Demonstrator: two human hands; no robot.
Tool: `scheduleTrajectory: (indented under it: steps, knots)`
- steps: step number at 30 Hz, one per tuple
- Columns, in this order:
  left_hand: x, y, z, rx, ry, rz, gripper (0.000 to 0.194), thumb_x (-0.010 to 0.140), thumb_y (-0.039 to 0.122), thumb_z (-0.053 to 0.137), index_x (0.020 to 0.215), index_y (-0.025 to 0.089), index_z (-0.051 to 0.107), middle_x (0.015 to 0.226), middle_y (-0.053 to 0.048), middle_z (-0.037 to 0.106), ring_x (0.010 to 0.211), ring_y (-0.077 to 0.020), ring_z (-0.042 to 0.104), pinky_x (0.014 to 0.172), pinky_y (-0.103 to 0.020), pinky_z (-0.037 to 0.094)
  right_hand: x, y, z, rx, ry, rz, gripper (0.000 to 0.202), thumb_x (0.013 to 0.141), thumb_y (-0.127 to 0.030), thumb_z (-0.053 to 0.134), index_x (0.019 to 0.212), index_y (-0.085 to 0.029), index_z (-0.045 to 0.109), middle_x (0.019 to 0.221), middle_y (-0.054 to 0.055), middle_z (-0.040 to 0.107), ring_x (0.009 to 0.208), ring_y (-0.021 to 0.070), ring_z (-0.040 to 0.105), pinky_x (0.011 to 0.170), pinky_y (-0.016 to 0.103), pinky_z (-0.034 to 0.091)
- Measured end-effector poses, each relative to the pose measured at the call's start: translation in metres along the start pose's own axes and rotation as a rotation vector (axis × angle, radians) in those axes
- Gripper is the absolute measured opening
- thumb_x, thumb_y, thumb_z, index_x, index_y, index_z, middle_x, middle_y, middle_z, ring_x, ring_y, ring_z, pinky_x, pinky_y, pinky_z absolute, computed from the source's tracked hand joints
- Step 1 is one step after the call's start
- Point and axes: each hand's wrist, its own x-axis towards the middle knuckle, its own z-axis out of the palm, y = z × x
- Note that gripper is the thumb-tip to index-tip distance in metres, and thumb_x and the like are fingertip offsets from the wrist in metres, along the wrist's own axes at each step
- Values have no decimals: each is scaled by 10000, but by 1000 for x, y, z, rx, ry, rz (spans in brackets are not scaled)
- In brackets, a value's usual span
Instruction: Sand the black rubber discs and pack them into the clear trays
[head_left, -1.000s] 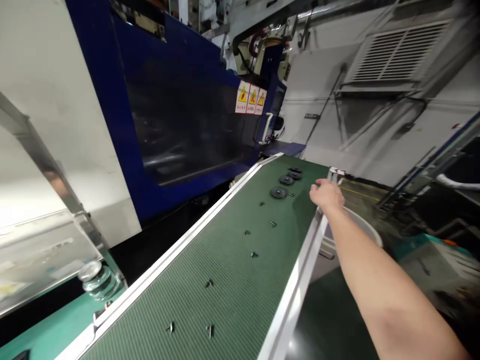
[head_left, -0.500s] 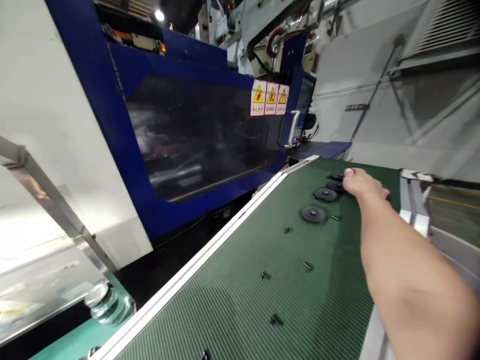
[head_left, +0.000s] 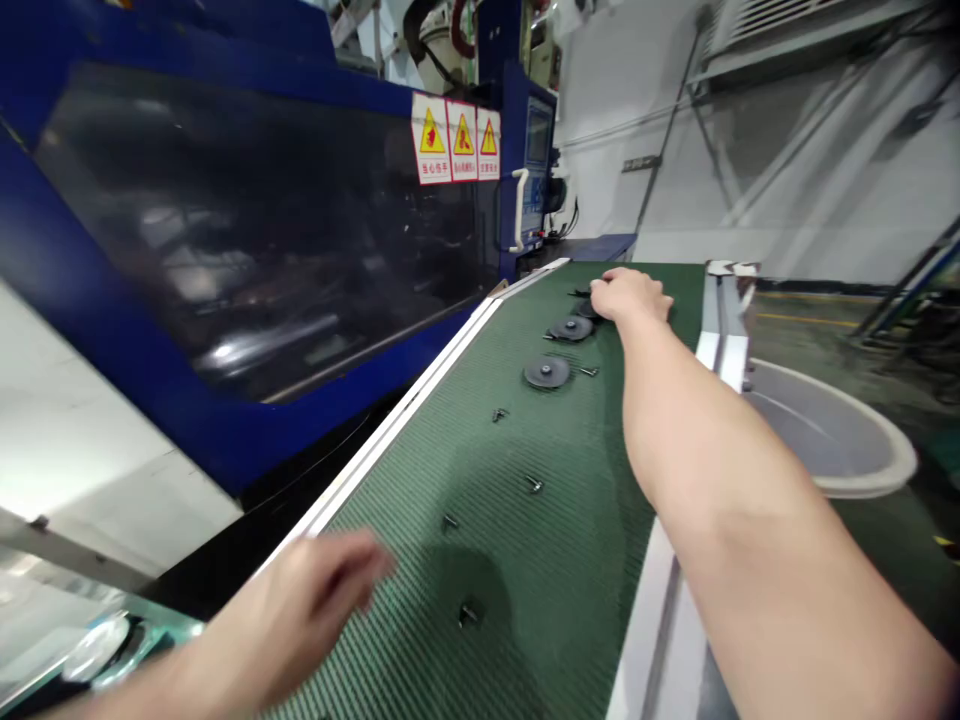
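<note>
My right hand [head_left: 631, 295] reaches to the far part of the green ribbed belt [head_left: 390, 610], its fingers curled at a dark round part [head_left: 587, 310]; what they grip, if anything, is hidden. Nearer on the belt lie two more black discs, one [head_left: 571, 328] beside that part and another [head_left: 547, 372] closer to me. Several small dark pieces are scattered along the belt, among them one [head_left: 534, 484] in the middle and one [head_left: 467, 613] near the front. Over the belt's left edge hangs my left hand [head_left: 322, 590], blurred, with its fingers bent.
A blue machine [head_left: 300, 220] with a dark window stands along the left. White rails [head_left: 442, 365] border the belt. A round grey container [head_left: 825, 430] with a pale rim is to the right. Clear round objects [head_left: 97, 648] sit at the lower left.
My left hand has come into view at the lower left. The view has shifted to the right, and my right hand stays by the far discs.
</note>
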Motion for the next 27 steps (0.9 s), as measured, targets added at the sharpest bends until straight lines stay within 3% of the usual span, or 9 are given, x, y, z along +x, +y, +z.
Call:
scheduleTrajectory:
  steps: [3,4,8,12,16,19,22,24,27]
  knots:
    - [77,65,29,70,-135,132,105,947,261,680,966,208,769,900,-30,764,815,-187,705,847,-361,584,4,-2,2,2,-33,-18,465,1023,-511,512,1350,-230,685,1433,219,620,1351,403,543,1127,703,322]
    - [103,88,44,140,-125,168,140,943,199,633,936,205,774,857,-35,769,802,-196,713,837,-358,573,5,-3,3,5,-38,-22,478,1025,-516,505,1319,-194,700,1410,240,630,1343,415,552,1129,724,309]
    - [185,158,114,186,-12,168,179,931,208,619,1026,139,754,1090,-172,778,1057,-289,723,952,-406,524,4,-1,2,43,3,-45,444,1007,-454,549,1263,-132,717,1362,261,654,1317,419,579,1124,702,356]
    - [216,184,161,176,49,114,271,927,274,657,1112,83,710,1283,-289,694,1209,-393,667,1003,-498,487,-1,3,-2,102,56,-114,375,981,-398,586,1221,-155,742,1309,204,697,1235,360,635,1089,585,479]
    - [227,191,175,102,58,169,227,915,271,709,1056,94,697,1253,-277,697,1167,-359,664,995,-474,477,-7,2,-4,123,96,-186,314,956,-342,593,1175,-199,766,1258,150,730,1185,325,652,1084,515,508]
    - [223,186,164,11,50,232,141,921,279,715,913,141,686,1037,-158,746,956,-239,682,892,-359,498,-9,0,-3,140,129,-222,316,948,-317,593,1182,-191,764,1273,153,717,1203,335,630,1101,536,479]
    - [187,158,127,-66,63,243,218,948,316,653,791,165,646,751,-43,663,679,-152,588,696,-286,469,-9,1,-1,150,164,-220,337,971,-328,568,1222,-192,748,1312,166,681,1220,346,609,1099,552,461]
    - [143,117,80,-81,73,245,228,904,343,687,757,179,629,646,12,574,586,-123,498,603,-257,407,-8,3,-2,113,187,-191,351,1001,-350,533,1260,-215,728,1351,156,651,1219,325,606,1081,513,473]
    - [53,26,-19,-1,57,145,333,846,523,717,772,209,630,620,38,537,562,-123,455,533,-234,353,-13,4,-10,22,227,-132,389,1055,-366,450,1332,-218,679,1385,161,617,1205,279,609,1031,441,493]
